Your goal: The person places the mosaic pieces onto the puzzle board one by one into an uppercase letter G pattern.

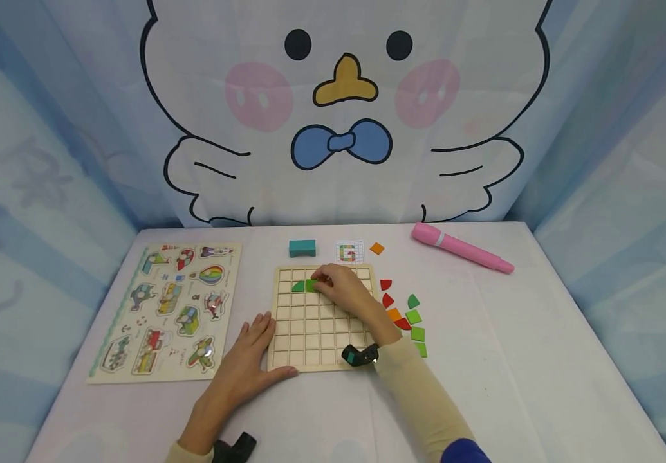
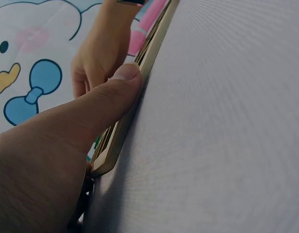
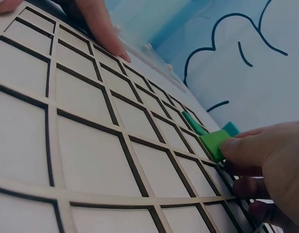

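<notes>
Green square tile [image 3: 213,142]: we pinch it between the thumb and fingers of our right hand [image 1: 345,289], at the far part of the wooden grid board [image 1: 312,326], just beside the green quarter-round piece [image 1: 298,287]. Our left hand [image 1: 248,357] touches the board's near-left corner, thumb spread from the extended fingers. Loose coloured pieces [image 1: 417,334] lie right of the board.

Grid board [image 1: 312,326] on table [image 1: 518,379]: puzzle board [image 1: 161,316] left, loose tiles [image 1: 414,316] right, block [image 1: 302,249] and card [image 1: 349,252] behind, pen [image 1: 462,248] behind right.
</notes>
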Demonstrator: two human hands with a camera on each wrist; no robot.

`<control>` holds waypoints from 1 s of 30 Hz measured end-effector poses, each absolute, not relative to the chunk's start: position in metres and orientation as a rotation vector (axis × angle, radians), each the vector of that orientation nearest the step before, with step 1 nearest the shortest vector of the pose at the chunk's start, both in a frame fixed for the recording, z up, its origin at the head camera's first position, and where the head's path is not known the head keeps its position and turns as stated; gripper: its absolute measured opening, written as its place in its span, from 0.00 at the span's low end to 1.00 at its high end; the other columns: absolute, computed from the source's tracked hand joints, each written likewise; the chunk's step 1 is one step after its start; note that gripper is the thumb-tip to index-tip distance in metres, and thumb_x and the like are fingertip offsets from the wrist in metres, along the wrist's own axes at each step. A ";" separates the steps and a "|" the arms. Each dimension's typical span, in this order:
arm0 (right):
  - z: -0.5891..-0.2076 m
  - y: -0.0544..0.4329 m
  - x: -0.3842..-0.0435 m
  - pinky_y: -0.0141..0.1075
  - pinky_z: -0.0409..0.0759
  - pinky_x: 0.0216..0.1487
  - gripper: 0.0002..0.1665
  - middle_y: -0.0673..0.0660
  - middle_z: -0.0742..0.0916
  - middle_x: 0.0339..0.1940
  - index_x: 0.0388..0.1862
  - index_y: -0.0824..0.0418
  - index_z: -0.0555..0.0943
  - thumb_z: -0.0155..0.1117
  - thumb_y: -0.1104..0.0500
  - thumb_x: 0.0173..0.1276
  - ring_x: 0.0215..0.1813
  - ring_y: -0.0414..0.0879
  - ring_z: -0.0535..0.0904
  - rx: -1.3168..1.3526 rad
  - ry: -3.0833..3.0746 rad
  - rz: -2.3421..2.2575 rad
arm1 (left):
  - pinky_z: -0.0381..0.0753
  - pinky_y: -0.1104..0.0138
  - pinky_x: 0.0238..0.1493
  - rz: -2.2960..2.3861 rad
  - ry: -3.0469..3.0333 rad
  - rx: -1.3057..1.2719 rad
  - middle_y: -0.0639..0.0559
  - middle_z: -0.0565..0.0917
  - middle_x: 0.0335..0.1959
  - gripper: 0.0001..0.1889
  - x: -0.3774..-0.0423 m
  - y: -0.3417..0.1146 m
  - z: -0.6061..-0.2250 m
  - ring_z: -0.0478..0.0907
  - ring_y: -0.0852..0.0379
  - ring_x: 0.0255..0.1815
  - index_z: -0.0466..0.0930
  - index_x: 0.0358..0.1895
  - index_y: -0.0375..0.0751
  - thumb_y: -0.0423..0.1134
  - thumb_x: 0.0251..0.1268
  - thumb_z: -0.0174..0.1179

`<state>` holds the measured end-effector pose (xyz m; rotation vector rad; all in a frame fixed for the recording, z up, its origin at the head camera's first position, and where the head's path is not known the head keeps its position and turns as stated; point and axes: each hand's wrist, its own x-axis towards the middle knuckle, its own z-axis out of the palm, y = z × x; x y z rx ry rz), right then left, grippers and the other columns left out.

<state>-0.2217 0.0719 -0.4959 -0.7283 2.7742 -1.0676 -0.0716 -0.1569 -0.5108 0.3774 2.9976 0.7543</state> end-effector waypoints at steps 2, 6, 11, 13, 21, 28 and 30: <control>-0.496 0.071 -0.222 0.34 0.82 0.46 0.11 0.50 0.87 0.42 0.49 0.55 0.86 0.64 0.53 0.73 0.40 0.41 0.78 -0.729 2.788 -1.040 | 0.54 0.47 0.82 0.757 2.999 0.379 0.38 0.61 0.78 0.57 -0.072 -0.157 -0.510 0.56 0.40 0.81 0.62 0.75 0.31 0.70 0.50 0.68; -0.495 0.070 -0.222 0.34 0.80 0.45 0.12 0.51 0.87 0.41 0.50 0.56 0.87 0.64 0.53 0.73 0.39 0.42 0.77 -0.733 2.809 -1.002 | 0.54 0.47 0.82 0.757 3.000 0.382 0.37 0.62 0.78 0.57 -0.072 -0.157 -0.509 0.56 0.40 0.80 0.62 0.75 0.31 0.69 0.50 0.68; -0.495 0.069 -0.221 0.34 0.80 0.44 0.13 0.52 0.87 0.41 0.51 0.57 0.88 0.64 0.54 0.73 0.39 0.42 0.78 -0.765 2.833 -0.961 | 0.54 0.47 0.82 0.757 2.999 0.380 0.37 0.62 0.78 0.57 -0.072 -0.157 -0.509 0.57 0.40 0.80 0.62 0.75 0.30 0.69 0.51 0.68; -0.496 0.070 -0.221 0.34 0.80 0.43 0.13 0.53 0.87 0.41 0.51 0.57 0.88 0.64 0.54 0.73 0.39 0.42 0.78 -0.789 2.839 -0.951 | 0.54 0.46 0.82 0.763 2.999 0.379 0.37 0.62 0.78 0.57 -0.071 -0.156 -0.509 0.57 0.40 0.80 0.62 0.75 0.31 0.69 0.51 0.68; -0.495 0.069 -0.219 0.33 0.79 0.40 0.13 0.53 0.86 0.41 0.51 0.58 0.88 0.64 0.55 0.73 0.38 0.42 0.78 -0.817 2.851 -0.930 | 0.53 0.47 0.83 0.758 3.000 0.376 0.38 0.62 0.78 0.57 -0.071 -0.156 -0.509 0.56 0.40 0.81 0.62 0.75 0.31 0.70 0.50 0.68; -0.495 0.070 -0.219 0.33 0.78 0.41 0.16 0.53 0.85 0.39 0.55 0.59 0.85 0.63 0.54 0.74 0.37 0.42 0.75 -0.774 2.842 -0.967 | 0.54 0.47 0.82 0.751 3.001 0.371 0.38 0.62 0.78 0.57 -0.071 -0.156 -0.509 0.56 0.40 0.81 0.62 0.75 0.31 0.70 0.50 0.68; -0.495 0.072 -0.219 0.33 0.79 0.41 0.16 0.53 0.86 0.39 0.54 0.60 0.85 0.63 0.54 0.74 0.37 0.42 0.76 -0.776 2.837 -1.002 | 0.53 0.47 0.82 0.750 3.000 0.371 0.38 0.62 0.78 0.57 -0.071 -0.156 -0.509 0.56 0.40 0.81 0.62 0.75 0.31 0.70 0.50 0.68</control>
